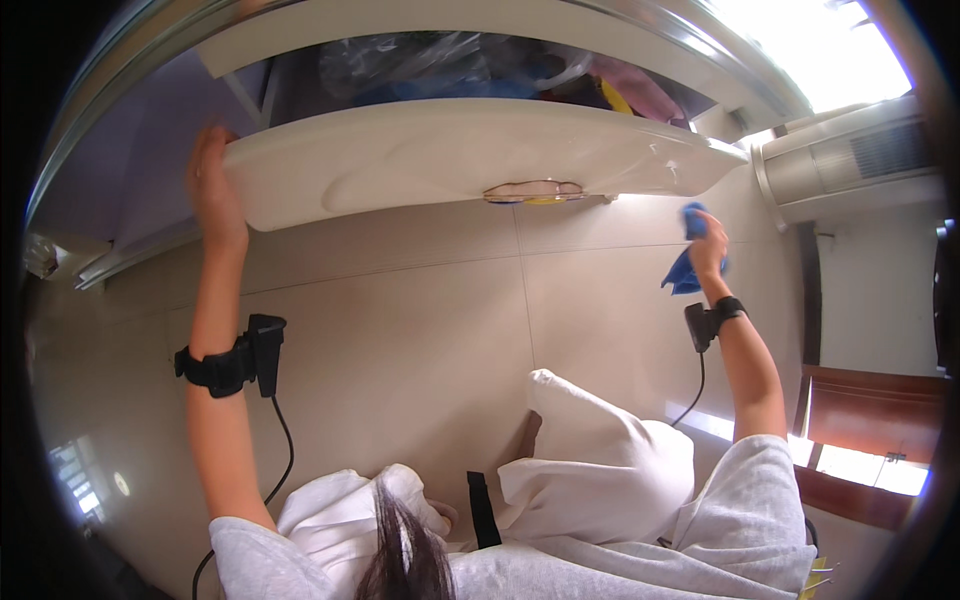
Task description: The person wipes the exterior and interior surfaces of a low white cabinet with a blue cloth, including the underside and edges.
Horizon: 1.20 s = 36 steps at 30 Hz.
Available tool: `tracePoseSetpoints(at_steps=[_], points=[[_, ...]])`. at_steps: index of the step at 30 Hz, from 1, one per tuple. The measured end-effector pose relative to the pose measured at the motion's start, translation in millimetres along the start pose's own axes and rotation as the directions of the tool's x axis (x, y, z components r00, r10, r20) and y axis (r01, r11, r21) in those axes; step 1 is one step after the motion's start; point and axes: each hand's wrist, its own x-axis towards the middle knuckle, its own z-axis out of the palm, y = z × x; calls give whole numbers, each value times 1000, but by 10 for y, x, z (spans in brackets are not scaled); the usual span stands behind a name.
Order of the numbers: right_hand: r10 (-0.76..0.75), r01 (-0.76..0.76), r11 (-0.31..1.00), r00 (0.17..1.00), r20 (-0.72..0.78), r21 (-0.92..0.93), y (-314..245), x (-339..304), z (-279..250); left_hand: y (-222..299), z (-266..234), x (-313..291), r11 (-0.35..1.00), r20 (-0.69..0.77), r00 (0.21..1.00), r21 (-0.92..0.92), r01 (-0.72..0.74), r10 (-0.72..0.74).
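Floor tiles are spreading beneath the fingers; left hand, closure unclear, is touching the drawer front, perhaps steadying it; right hand is clamping blue cloth.

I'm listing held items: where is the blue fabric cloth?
In the head view, the blue cloth is at right, in the right hand, near the white drawer front's right end.

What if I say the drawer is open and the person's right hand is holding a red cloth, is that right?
Not quite: the cloth is blue, not red, as the head view shows. The right hand is holding it, and the drawer is open.
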Motion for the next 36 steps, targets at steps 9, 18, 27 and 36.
tracePoseSetpoints(at_steps=[9, 18, 27, 36], points=[[131, -464, -564, 767, 628, 683, -1366, 294, -70, -41, -94, -19, 994, -54, 993, -38, 107, -109], [-622, -844, -491, 512, 593, 215, -3375, -364, 260, 30, 82, -7, 997, -73, 995, -12, 72, -73], [-806, -945, -325, 263, 531, -25, -4320, -545, 186, 1064, 823, -191, 490, 494, 532, 224, -842, 688], [-487, -823, -416, 560, 670, 386, -2709, -243, 174, 378, 211, 133, 742, 328, 831, 381, -551, 448]])
